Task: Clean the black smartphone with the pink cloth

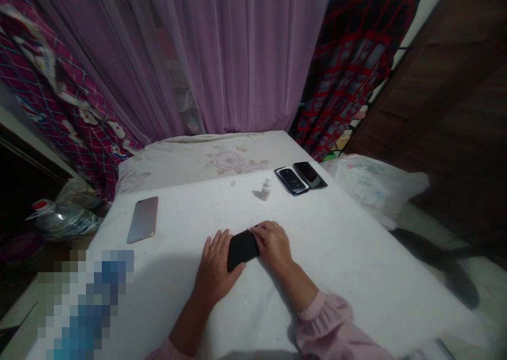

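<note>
A dark phone-like slab [242,250] lies on the white table cover [178,217], between my hands. My left hand [217,267] rests at its left end, fingers spread on the cloth and thumb along the near edge. At the right end my right hand [273,243] has its fingers pinched together over the slab's far right corner; a small pale bit shows at the fingertips, too small to make out. Beyond, a small white bottle [265,190] stands upright. A rose-grey phone [143,220] lies face down to the left.
Two stacks of dark phones or panels, one [292,181] beside the other [310,175], lie at the back right. A tiny clear square [233,183] is near the back. A large water bottle [63,217] and a plastic bag [376,185] are beside the table.
</note>
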A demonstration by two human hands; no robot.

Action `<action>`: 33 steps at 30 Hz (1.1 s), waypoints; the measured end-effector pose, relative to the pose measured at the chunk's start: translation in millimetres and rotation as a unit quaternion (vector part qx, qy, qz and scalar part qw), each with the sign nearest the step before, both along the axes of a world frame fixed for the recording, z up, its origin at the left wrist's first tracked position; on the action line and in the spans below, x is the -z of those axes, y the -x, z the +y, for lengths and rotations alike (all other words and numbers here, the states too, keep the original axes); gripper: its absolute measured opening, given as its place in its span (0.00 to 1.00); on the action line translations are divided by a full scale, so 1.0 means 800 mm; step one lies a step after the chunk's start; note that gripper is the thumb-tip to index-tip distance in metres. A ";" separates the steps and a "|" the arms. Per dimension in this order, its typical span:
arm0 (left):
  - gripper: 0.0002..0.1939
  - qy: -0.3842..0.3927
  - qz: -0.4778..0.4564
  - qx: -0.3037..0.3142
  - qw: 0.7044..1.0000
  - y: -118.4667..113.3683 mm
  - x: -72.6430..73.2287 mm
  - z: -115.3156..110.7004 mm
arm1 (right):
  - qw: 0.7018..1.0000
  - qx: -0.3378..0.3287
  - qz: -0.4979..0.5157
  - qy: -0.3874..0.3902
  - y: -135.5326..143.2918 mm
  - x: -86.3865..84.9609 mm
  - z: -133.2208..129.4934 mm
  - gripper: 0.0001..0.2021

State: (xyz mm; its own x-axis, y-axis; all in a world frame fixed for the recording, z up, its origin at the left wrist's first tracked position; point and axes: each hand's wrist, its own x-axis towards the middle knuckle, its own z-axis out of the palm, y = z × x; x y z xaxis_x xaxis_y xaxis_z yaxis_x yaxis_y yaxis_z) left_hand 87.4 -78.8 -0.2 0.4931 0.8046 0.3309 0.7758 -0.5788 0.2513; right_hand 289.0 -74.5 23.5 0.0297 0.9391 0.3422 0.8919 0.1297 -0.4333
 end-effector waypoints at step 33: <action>0.33 -0.052 -0.017 0.016 0.998 0.002 0.005 0.001 | 1.000 0.000 0.007 -0.030 -0.018 0.009 -0.023 0.08</action>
